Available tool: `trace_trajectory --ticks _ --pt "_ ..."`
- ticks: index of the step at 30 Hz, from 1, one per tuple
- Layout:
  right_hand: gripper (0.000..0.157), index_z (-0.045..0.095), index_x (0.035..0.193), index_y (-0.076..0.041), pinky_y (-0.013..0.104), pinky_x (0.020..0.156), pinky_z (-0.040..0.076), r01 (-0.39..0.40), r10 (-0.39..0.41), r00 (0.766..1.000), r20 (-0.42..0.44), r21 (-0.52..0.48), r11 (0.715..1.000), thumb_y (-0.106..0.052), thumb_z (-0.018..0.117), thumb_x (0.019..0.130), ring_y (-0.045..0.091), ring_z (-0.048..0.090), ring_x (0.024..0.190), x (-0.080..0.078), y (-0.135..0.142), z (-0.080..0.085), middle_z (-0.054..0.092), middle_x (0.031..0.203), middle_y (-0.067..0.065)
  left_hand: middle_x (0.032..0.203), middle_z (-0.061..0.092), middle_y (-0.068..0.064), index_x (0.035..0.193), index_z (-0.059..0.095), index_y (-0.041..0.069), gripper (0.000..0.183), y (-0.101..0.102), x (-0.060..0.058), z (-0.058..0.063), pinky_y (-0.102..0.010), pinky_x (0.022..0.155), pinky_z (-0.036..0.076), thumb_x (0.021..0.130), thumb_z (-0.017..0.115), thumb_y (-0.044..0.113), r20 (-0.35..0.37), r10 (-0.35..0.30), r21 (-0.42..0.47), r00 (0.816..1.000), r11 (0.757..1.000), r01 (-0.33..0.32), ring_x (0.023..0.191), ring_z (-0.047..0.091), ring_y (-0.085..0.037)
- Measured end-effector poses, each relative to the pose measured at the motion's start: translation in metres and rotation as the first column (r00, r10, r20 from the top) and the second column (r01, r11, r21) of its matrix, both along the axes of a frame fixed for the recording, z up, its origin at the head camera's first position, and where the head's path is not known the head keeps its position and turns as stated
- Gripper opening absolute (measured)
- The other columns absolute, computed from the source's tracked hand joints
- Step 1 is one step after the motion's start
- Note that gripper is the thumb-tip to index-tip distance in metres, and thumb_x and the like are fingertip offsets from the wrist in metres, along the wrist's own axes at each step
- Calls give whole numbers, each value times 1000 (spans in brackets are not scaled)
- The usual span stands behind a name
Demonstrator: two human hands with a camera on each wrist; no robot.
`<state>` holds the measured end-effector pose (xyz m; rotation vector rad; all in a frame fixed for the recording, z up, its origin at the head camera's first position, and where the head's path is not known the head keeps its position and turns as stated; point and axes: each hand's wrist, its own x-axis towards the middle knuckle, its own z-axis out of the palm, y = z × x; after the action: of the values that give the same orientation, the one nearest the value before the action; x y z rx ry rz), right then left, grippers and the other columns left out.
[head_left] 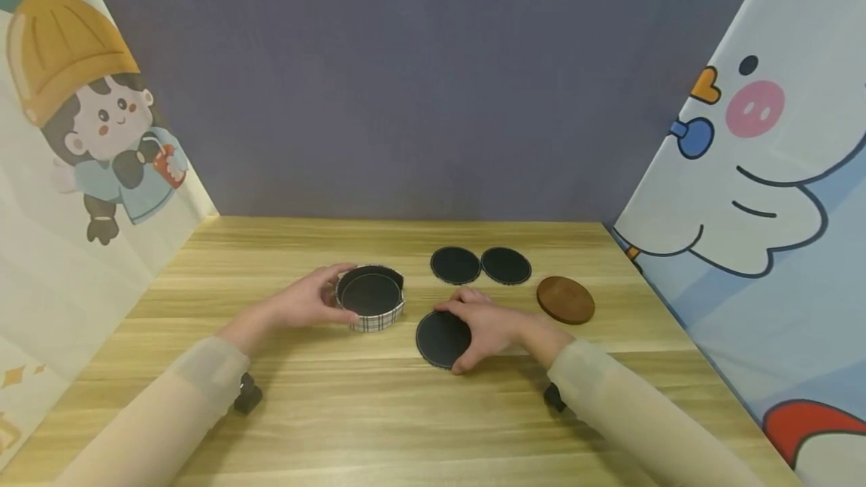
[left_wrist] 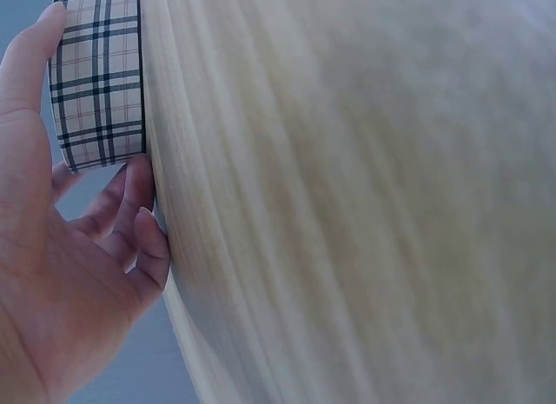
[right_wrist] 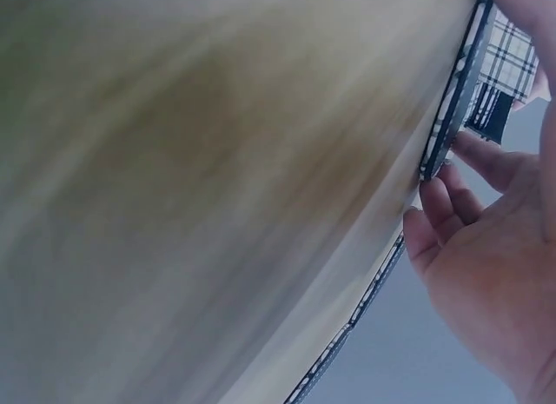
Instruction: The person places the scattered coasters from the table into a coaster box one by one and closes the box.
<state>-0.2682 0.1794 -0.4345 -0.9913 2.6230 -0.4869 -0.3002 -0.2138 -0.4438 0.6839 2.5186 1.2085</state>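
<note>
Presently, we find the left hand (head_left: pixel 314 297) gripping a round holder (head_left: pixel 379 320) at the left of the tabletop's middle – thumb on the near side of its plaid wall, forefinger at the far side. We note a break in that wall on its right side, and a black interior; whether a loose disc lies inside, we cannot tell.

The right hand (head_left: pixel 494 325) pinches a black coaster (head_left: pixel 443 339) across its width, thumb at the near edge and fingers at the far edge. This coaster sits just to the right of the holder and nearer the person; we cannot establish whether it is clear of the wooden table (head_left: pixel 365 419).

Behind it, two further black coasters (head_left: pixel 455 265) lie flat, side by side. A brown disc (head_left: pixel 565 299) lies to their right. We record a dark panel (head_left: pixel 419 81) at the back – cartoon-printed panels (head_left: pixel 731 194) flank the table.
</note>
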Motion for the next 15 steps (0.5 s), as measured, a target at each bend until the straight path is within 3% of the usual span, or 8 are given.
trace_trajectory --ticks 9,15 --pt "108 52 162 -16 45 111 49 3 -4 1000 -6 -16 1000 -44 99 69 25 43 136 1 0 0 47 145 7 145 58 -30 172 30 8 110 1 1 1 -49 105 64 87 96 30 9 8 -3 1000 1000 -7 113 75 -30" --pt "107 52 161 -14 49 112 48 -32 32 998 -45 -2 999 -45 97 70 28 44 136 0 1 -1 48 148 8 144 60 -29 172 29 6 111 1 3 2 -49 106 64 87 96 29 10 7 4 1000 1000 -7 113 75 -30"
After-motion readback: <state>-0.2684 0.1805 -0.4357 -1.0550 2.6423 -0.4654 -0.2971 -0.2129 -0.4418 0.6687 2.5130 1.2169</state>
